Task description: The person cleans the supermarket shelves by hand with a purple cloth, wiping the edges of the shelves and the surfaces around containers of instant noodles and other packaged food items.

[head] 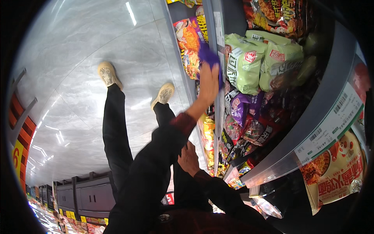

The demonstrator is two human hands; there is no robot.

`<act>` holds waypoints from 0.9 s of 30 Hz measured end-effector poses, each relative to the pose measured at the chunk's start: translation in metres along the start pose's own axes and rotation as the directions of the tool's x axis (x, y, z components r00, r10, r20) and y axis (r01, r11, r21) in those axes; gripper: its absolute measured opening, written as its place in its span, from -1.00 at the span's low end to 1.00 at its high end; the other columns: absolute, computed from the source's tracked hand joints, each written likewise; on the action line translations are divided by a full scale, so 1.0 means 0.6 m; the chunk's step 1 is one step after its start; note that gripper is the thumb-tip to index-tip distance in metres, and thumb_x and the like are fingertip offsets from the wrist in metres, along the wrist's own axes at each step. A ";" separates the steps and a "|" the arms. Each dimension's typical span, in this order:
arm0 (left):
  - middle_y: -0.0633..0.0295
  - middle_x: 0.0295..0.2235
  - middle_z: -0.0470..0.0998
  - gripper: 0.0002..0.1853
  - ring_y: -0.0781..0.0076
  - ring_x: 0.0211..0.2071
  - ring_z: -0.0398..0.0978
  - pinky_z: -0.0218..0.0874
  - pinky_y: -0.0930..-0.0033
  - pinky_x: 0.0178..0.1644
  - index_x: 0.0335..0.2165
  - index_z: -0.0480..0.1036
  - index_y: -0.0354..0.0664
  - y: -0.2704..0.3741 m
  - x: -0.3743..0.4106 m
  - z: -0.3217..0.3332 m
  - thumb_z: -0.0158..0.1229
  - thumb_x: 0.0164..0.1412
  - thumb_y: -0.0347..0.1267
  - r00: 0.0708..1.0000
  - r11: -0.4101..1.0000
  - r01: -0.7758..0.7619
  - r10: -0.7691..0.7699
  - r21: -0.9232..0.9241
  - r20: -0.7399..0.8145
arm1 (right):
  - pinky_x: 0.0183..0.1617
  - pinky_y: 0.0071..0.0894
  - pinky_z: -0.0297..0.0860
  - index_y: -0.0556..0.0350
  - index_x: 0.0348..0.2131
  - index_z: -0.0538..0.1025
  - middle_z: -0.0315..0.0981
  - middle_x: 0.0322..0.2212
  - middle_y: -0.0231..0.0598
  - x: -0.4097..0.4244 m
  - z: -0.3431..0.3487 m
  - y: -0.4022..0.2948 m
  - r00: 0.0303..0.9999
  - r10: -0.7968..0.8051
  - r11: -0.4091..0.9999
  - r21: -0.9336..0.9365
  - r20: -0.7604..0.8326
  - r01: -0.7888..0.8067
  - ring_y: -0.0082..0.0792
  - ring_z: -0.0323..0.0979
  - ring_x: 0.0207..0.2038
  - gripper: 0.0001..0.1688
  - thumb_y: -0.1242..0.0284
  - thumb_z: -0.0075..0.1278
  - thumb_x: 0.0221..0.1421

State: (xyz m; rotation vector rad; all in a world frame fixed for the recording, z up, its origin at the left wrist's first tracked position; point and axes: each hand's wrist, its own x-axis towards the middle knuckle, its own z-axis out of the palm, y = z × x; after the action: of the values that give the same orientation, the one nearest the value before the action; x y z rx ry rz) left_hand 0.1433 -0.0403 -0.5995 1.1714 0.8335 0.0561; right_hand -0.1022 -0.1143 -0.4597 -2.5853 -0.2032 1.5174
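My left hand [209,83] reaches out over the shelf's front edge and presses a purple cloth [209,57] on the price rail [218,32]; the cloth looks blurred. Noodle packets in orange and purple [188,35] lie just left of it on the lower shelf. To its right, pale green packets [248,63] are stacked on the upper shelf, with purple packets [239,108] nearer to me. My right hand [189,159] is below my left forearm, fingers curled and partly hidden; whether it holds anything cannot be made out.
A higher curved shelf edge with price labels [330,128] juts in at right, a beige noodle packet [336,172] beyond it. My shoes [107,73] stand on grey floor tiles. Dark bins [95,196] line the lower left, and an orange rack [24,146] is at far left.
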 end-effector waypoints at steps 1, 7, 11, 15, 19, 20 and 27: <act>-0.27 -0.09 0.32 -0.57 -0.12 -0.04 0.26 0.01 0.05 0.09 -0.05 0.21 -0.47 -0.068 -0.041 -0.003 -0.13 0.31 -0.26 0.999 0.995 0.043 -0.042 0.085 -0.024 | 0.10 -0.04 0.24 0.23 0.06 0.24 0.10 0.07 0.06 0.008 0.005 -0.001 0.999 -0.030 0.999 -0.026 0.019 0.031 0.09 0.13 0.09 -0.28 0.28 0.12 -0.03; -0.09 -0.32 0.45 -0.62 0.02 -0.27 0.39 0.18 0.17 -0.09 -0.10 0.26 -0.41 0.069 0.128 -0.011 -0.15 0.32 -0.26 0.984 0.975 -0.159 0.168 0.154 -0.051 | 0.11 -0.08 0.23 0.22 0.03 0.27 0.16 0.04 0.07 0.046 -0.042 -0.001 0.989 -0.066 0.997 0.038 -0.134 0.071 0.08 0.16 0.07 -0.32 0.30 0.12 -0.02; -0.28 -0.25 0.37 -0.68 -0.22 -0.19 0.30 0.10 0.02 -0.12 -0.25 0.26 -0.50 0.131 0.179 -0.022 -0.11 0.28 -0.34 0.940 0.956 -0.290 0.293 0.044 -0.173 | 0.12 -0.10 0.22 0.22 0.01 0.30 0.17 0.03 0.06 0.050 -0.037 0.000 0.992 -0.068 0.996 0.056 -0.104 0.074 0.06 0.17 0.07 -0.35 0.30 0.13 -0.03; -0.20 -0.17 0.35 -0.60 -0.06 -0.18 0.32 0.12 0.15 -0.01 -0.06 0.20 -0.44 -0.002 0.005 0.017 -0.16 0.33 -0.27 0.996 0.987 -0.052 0.062 0.151 -0.063 | 0.12 -0.09 0.22 0.24 0.00 0.31 0.17 0.03 0.06 0.034 -0.017 0.019 0.997 -0.056 0.998 0.020 -0.055 0.057 0.08 0.17 0.06 -0.35 0.32 0.13 -0.05; -0.14 -0.12 0.35 -0.63 -0.05 -0.04 0.29 0.05 0.15 0.09 0.01 0.20 -0.38 -0.058 -0.124 0.011 -0.12 0.26 -0.42 0.993 0.983 0.035 -0.054 0.182 0.104 | 0.14 -0.10 0.20 0.28 -0.03 0.32 0.21 0.00 0.06 0.047 -0.025 0.033 0.997 -0.074 0.960 0.269 -0.037 0.081 0.09 0.18 0.05 -0.35 0.32 0.12 -0.09; -0.13 -0.12 0.35 -0.63 -0.05 -0.03 0.29 0.05 0.15 0.09 0.00 0.21 -0.37 -0.070 -0.124 0.010 -0.11 0.26 -0.42 0.995 0.984 -0.017 -0.001 0.176 0.100 | 0.12 -0.11 0.21 0.26 -0.03 0.32 0.22 -0.01 0.05 0.053 -0.013 0.055 0.973 -0.230 0.966 0.118 -0.007 0.229 0.06 0.19 0.06 -0.36 0.31 0.12 -0.07; -0.20 -0.28 0.37 -0.71 -0.20 -0.22 0.26 0.07 0.00 -0.11 -0.26 0.27 -0.41 0.076 0.104 0.010 -0.04 0.24 -0.32 0.959 0.978 -0.161 0.187 0.134 -0.215 | 0.12 -0.14 0.24 0.24 -0.02 0.34 0.19 0.01 0.01 0.030 -0.009 0.024 0.992 -0.069 0.996 0.040 -0.103 0.074 0.02 0.18 0.08 -0.39 0.30 0.11 -0.02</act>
State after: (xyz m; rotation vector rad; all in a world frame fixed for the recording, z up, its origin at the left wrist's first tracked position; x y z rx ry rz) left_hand 0.2078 0.0022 -0.5948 1.3635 0.9412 0.2946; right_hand -0.0881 -0.1256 -0.4754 -2.5834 -0.2453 1.3470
